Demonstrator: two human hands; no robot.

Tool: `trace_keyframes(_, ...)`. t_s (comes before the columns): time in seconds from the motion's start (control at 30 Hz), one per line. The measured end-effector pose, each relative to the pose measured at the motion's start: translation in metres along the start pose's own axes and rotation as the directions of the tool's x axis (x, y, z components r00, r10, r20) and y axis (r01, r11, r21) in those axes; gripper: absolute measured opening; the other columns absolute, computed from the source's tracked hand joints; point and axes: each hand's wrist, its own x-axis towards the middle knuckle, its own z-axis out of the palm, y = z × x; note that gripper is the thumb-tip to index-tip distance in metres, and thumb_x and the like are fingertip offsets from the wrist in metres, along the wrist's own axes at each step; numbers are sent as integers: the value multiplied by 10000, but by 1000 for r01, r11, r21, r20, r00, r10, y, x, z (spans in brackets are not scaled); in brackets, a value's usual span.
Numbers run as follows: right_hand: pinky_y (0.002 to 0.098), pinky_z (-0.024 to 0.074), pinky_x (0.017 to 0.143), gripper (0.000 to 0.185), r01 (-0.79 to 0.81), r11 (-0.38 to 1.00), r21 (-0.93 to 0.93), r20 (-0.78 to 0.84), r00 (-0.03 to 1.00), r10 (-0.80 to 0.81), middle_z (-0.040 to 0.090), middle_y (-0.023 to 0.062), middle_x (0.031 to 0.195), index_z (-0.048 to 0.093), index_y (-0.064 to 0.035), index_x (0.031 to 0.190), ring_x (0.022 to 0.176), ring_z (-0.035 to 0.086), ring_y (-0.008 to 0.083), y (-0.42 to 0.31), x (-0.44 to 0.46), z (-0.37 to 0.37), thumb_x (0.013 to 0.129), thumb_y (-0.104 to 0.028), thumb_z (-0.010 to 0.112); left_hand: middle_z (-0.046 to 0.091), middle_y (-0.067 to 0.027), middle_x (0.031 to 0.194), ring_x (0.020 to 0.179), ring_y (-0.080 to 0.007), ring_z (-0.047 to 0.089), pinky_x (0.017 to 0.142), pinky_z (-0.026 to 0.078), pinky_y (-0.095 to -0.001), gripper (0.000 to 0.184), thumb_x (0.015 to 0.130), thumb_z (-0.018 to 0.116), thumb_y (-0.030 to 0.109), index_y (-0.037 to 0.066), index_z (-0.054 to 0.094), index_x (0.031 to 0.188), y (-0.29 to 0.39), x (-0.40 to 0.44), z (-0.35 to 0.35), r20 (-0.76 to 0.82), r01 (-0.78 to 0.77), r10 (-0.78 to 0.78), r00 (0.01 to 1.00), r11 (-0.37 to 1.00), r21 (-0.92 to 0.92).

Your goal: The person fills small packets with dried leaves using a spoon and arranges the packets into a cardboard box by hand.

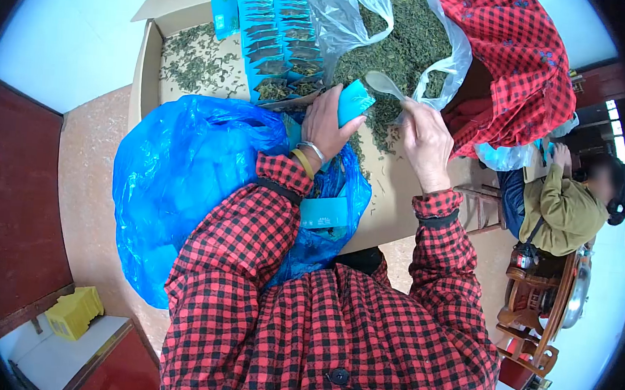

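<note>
My left hand (324, 125) is closed around a small turquoise packet (355, 102), its top tilted toward the right. In my right hand (426, 141) is a pale spoon (384, 84), its bowl close above the packet and over the dried leaves. Those dried green leaves (403, 38) fill a clear plastic bag (339, 16) at the back. Beyond my left hand, rows of turquoise packets (264, 43) stand upright, and the nearest ones show leaves at their open tops. A blue plastic bag (184, 164) with turquoise packets inside lies under my left forearm.
The cardboard box (147, 75) has loose leaves scattered over its bottom. Red-and-black checked cloth (515, 50) drapes at the right. Another person (566, 202) sits at the far right near a wooden chair (532, 312). A yellow container (74, 312) rests on a cabinet at lower left.
</note>
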Motion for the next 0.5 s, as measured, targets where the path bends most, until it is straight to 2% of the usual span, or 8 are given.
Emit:
trace_keyframes(0.03, 354, 548, 725, 176, 1, 1000, -1, 1, 1000, -1, 709, 125, 975, 680, -66, 1021, 831, 686, 280, 3, -1, 2, 860, -58, 611, 541, -246, 1266, 1182, -401, 514, 1005, 407, -464, 768, 795, 751, 403, -3, 419, 1355, 0, 1, 0, -1, -2, 2, 1000, 1000, -2)
trace_keyframes(0.13, 315, 538, 690, 145, -533, 841, 91, 354, 807, 473, 714, 88, 937, 679, -44, 1031, 740, 676, 191, 14, -12, 16, 914, -97, 611, 541, -245, 1268, 1182, -402, 514, 1008, 406, -463, 765, 795, 752, 401, -3, 421, 1353, -1, 0, 1, 0, -2, 2, 1000, 1000, -8)
trace_keyframes(0.17, 315, 538, 690, 145, -532, 841, 92, 354, 807, 472, 714, 88, 937, 679, -44, 1031, 740, 676, 191, 23, -21, 28, 914, -97, 611, 540, -244, 1269, 1182, -403, 513, 1009, 405, -462, 764, 795, 753, 400, -3, 423, 1353, -1, 0, 1, 0, -3, 3, 1000, 1000, -10)
trace_keyframes(0.27, 322, 541, 647, 172, -768, 483, 421, 506, 641, 577, 732, 90, 855, 685, -5, 1012, 735, 688, 169, 55, -43, 78, 929, -130, 600, 541, -243, 1269, 1181, -403, 515, 1014, 403, -460, 759, 796, 752, 396, -5, 426, 1352, -1, 1, 1, -3, -8, 8, 1000, 1000, -18)
trace_keyframes(0.3, 322, 541, 647, 172, -769, 480, 422, 508, 639, 578, 732, 90, 855, 685, -5, 1012, 735, 688, 169, 53, -33, 82, 929, -130, 600, 541, -243, 1268, 1180, -403, 515, 1016, 403, -459, 756, 797, 752, 394, -5, 428, 1351, -1, 1, 1, -1, -11, 11, 1000, 1000, -21)
trace_keyframes(0.4, 295, 529, 636, 193, -838, 216, 502, 495, 483, 722, 725, 74, 814, 687, 20, 995, 719, 670, 127, 44, -5, 103, 932, -144, 608, 541, -243, 1268, 1179, -401, 517, 1020, 402, -455, 753, 798, 751, 391, -8, 430, 1351, 0, 1, 1, 6, -9, 9, 1000, 1000, -25)
trace_keyframes(0.43, 295, 529, 636, 193, -838, 210, 504, 496, 480, 724, 725, 74, 814, 687, 20, 995, 719, 670, 127, 44, 1, 110, 932, -144, 608, 541, -244, 1267, 1178, -401, 518, 1022, 401, -454, 752, 799, 750, 390, -9, 431, 1351, 0, 1, 0, 7, -9, 9, 1000, 1000, -28)
trace_keyframes(0.5, 263, 521, 643, 189, -769, 374, 518, 373, 597, 710, 717, 43, 863, 688, -3, 1027, 742, 653, 112, 45, 13, 124, 948, -152, 603, 541, -244, 1267, 1179, -399, 518, 1023, 401, -453, 752, 800, 749, 389, -10, 430, 1352, 0, 2, 0, 16, -4, 4, 1000, 1000, -23)
